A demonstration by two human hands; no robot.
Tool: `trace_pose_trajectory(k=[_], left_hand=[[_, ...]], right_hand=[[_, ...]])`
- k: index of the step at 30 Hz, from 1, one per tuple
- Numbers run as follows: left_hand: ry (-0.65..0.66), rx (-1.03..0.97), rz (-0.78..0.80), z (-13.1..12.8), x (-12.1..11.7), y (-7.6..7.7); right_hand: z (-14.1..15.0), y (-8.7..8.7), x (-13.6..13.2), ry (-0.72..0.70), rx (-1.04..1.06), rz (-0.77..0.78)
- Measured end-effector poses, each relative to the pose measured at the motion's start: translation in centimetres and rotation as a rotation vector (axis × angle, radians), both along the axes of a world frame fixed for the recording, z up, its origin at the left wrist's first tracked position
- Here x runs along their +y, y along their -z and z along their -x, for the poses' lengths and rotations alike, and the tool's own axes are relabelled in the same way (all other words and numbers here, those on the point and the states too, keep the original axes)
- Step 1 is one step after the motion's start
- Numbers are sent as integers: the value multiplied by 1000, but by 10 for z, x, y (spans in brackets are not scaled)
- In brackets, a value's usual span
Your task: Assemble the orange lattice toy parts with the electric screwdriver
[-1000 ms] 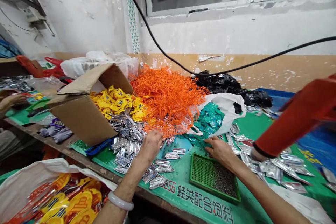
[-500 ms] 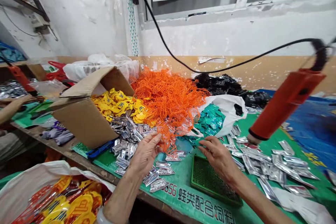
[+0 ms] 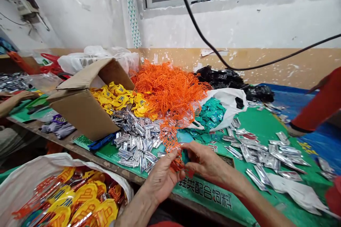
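Observation:
My left hand is closed on an orange plastic lattice piece, whose strands trail up toward the large orange heap. Fingers curled, my right hand meets it above the table's front edge, pinching a small teal piece against the orange lattice. Both pieces are partly covered by my fingers. Behind the hands lie silver foil packets and a pile of teal pieces in a white plastic bag. The green tray is mostly hidden behind my right hand.
A cardboard box on its side spills yellow pieces. At lower left, a white sack holds yellow and orange items. A red-orange tool hangs at right from a black cable. Another person's hand shows at far left.
My right hand has moved left and down from the teal pile with a teal piece. My left hand has come lower and nearer with the orange lattice. The hanging tool has swung right.

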State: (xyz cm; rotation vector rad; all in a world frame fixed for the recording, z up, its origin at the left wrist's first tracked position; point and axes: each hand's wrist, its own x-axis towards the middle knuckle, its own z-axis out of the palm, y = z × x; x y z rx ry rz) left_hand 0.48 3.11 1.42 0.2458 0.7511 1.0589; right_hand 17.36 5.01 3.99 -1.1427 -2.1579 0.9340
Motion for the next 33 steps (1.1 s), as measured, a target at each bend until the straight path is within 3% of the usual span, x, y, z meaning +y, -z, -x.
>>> trace_pose_trajectory(k=[4, 9, 13, 18, 22, 26, 33], left_hand=[[7, -45, 90, -1, -2, -1], [86, -24, 32, -1, -5, 0], [58, 67, -19, 0, -6, 3], [49, 36, -23, 0, -6, 1], [53, -15, -116, -5, -7, 1], [60, -6, -158, -9, -9, 3], [61, 33, -216, -9, -12, 4]], right_hand=[[0, 6, 0, 52, 60, 43], [-2, 9, -1, 75, 78, 44], [-5, 13, -4, 89, 70, 53], [-6, 19, -15, 233, 72, -209], [5, 20, -27, 283, -9, -430], [14, 19, -30, 310, -100, -446], [16, 22, -30, 308, -78, -402]])
